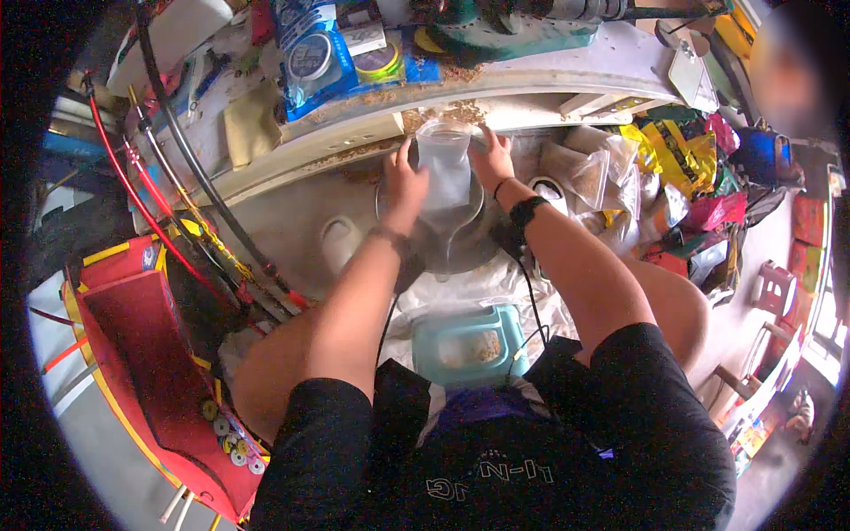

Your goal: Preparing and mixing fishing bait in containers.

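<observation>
Both my hands hold a clear plastic bag (445,168) open under the edge of a white workbench (372,133). My left hand (403,181) grips the bag's left side and my right hand (492,157) grips its right side. The bag hangs over a round metal bowl (460,243). Brown crumbs or grain (456,113) lie on the bench edge just above the bag's mouth. A black watch sits on my right wrist. Between my knees stands a pale teal scale or tub (469,343) with light grain in it.
A red and yellow box (150,363) with small discs stands at the left. Red and black cables (177,203) run down the bench's left side. Colourful packets and plastic bags (673,168) pile up at the right. Another person is at the top right. A white slipper (341,243) lies on the floor.
</observation>
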Demonstrator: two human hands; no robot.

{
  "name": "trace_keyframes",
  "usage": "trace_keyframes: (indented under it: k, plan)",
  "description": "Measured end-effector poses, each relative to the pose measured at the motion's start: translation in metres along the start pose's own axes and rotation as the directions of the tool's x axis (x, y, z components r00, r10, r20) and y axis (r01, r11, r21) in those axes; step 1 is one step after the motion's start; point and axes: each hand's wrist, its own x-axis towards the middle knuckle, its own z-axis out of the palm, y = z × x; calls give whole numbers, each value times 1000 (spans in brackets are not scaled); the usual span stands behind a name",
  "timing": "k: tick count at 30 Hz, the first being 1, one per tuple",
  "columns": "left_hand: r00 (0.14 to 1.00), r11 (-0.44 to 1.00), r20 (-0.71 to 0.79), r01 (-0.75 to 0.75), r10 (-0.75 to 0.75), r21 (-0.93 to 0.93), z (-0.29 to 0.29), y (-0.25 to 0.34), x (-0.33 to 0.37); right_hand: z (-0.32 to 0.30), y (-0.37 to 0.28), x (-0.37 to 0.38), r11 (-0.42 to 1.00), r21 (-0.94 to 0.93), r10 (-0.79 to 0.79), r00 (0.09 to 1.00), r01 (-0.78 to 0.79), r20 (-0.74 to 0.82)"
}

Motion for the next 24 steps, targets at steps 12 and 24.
trace_keyframes:
  k: [12,24]
  plan:
    - [908,889,102,-419,407,185,5,57,36,104,57,-79,445,96,894,434,-890,-113]
    - [975,975,99,-208,200,75,-16,50,32,117,72,-130,849,-211,526,745,-484,409]
